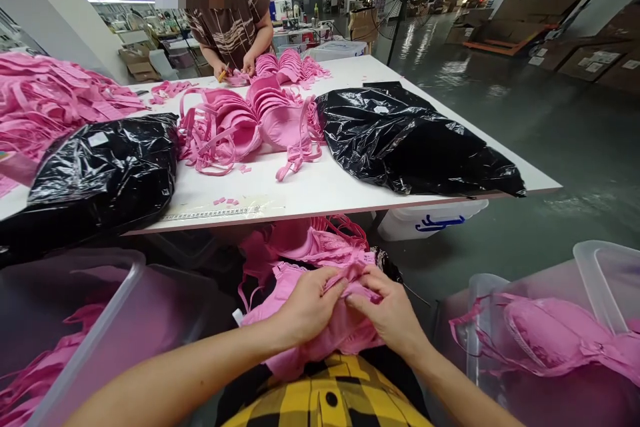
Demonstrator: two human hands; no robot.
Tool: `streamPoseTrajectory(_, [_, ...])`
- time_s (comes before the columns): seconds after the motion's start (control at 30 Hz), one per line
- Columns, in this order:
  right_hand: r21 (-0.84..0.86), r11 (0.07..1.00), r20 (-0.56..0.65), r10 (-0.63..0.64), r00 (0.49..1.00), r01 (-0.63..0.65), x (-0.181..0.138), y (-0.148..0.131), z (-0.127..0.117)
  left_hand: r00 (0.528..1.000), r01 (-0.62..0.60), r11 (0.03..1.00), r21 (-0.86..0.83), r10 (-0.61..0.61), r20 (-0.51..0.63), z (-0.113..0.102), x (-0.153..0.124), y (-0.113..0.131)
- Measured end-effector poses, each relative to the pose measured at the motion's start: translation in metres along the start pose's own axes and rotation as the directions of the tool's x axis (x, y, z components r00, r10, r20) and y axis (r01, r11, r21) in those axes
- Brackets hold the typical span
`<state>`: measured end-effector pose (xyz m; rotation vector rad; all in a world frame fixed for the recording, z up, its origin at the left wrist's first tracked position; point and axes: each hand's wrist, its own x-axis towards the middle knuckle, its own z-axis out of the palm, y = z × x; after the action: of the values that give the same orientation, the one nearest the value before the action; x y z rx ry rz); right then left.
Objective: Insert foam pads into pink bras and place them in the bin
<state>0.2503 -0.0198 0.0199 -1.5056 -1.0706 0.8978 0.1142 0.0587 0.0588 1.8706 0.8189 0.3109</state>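
Down in the lap, below the white worktop, the left hand and right hand each pinch a grip on the pink padded fabric bra. Clear plastic bins of pink bras stand on both sides.

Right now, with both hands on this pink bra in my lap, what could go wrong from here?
The left hand and right hand pinch the pink bra over a loose heap of bras on the lap; trailing straps could snag and drag others off. On the table, the black bag overhangs the front edge and might slide down. Small pink scraps near that edge could be brushed off.
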Motion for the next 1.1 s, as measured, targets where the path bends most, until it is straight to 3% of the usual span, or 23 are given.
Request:
streamPoseTrajectory(0.07, [0.045, 0.999, -0.065, -0.014, 0.998, 0.017, 0.003, 0.003, -0.001, 1.0, -0.006, 0.999, 0.046, 0.007, -0.005, -0.003, 0.0, 0.003])
streamPoseTrajectory(0.23, [0.206, 0.978, -0.013, 0.039, 0.999, -0.035, 0.001, 0.019, -0.002, 0.998, 0.031, 0.999, 0.012, -0.031, -0.063, -0.009, 0.0, -0.002])
streamPoseTrajectory(0.43, [0.079, 0.992, -0.012, -0.093, 0.996, 0.094, -0.008, 0.025, -0.011, 0.971, 0.129, 0.983, -0.133, -0.152, -0.182, -0.006, -0.004, -0.013])
streamPoseTrajectory(0.67, [0.171, 0.985, -0.03, -0.003, 1.0, 0.009, -0.011, 0.018, -0.015, 0.996, 0.055, 0.998, -0.032, -0.057, -0.073, -0.008, -0.001, -0.01])
streamPoseTrajectory(0.83, [0.319, 0.934, 0.158, 0.116, 0.981, -0.162, -0.006, 0.018, -0.026, 1.0, 0.008, 1.0, -0.002, -0.008, -0.016, -0.013, 0.001, -0.014])
streamPoseTrajectory(0.97, [0.158, 0.974, 0.329, 0.1, 0.939, -0.16, -0.001, 0.008, -0.024, 0.997, 0.022, 0.999, 0.036, -0.025, 0.073, -0.009, 0.003, -0.006])
streamPoseTrajectory(1.1, [0.035, 0.994, 0.368, 0.087, 0.926, -0.107, 0.003, 0.0, -0.017, 0.999, -0.026, 0.998, 0.056, 0.025, 0.021, -0.004, 0.008, 0.001])
